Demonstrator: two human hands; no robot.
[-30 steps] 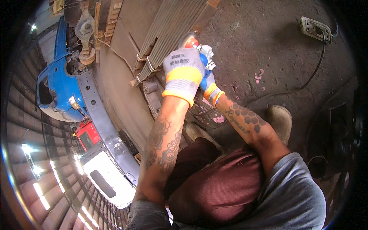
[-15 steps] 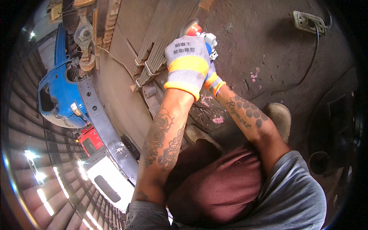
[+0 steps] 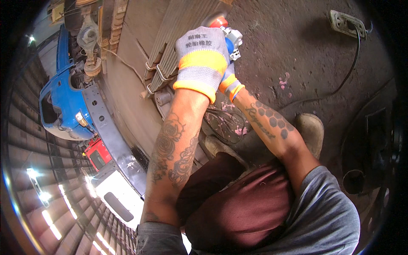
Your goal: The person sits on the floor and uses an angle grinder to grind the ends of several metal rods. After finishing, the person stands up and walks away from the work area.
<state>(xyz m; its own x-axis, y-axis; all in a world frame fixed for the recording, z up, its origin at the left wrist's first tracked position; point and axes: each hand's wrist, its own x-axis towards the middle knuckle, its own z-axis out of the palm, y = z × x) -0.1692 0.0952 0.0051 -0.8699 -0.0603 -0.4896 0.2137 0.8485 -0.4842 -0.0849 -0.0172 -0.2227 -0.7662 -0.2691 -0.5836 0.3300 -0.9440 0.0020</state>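
Observation:
My gloved left hand [image 3: 199, 58] is closed around a blue, red and grey angle grinder [image 3: 231, 42], hiding much of its body. My gloved right hand [image 3: 229, 83] sits behind and below it, wrapped on the rear of the same tool, its fingers partly hidden. At the grinder's head, a blurred disc is over the upper end of a stack of long grey steel strips [image 3: 178, 21], where a rust-orange patch shows. Metal U-shaped clamps [image 3: 162, 73] bind the stack lower down.
A socket strip [image 3: 346, 22] with black cable [image 3: 352, 72] lies on the dark, pink-spotted floor at right. My boots [image 3: 309, 134] are below. At left are a blue truck cab [image 3: 66, 112], red and white cabs [image 3: 120, 199], an axle [image 3: 88, 40] and a long grey beam [image 3: 108, 127].
My hands and the grinder have moved upward in the picture along the steel strips, lately also slightly to the left. Both hands keep their hold.

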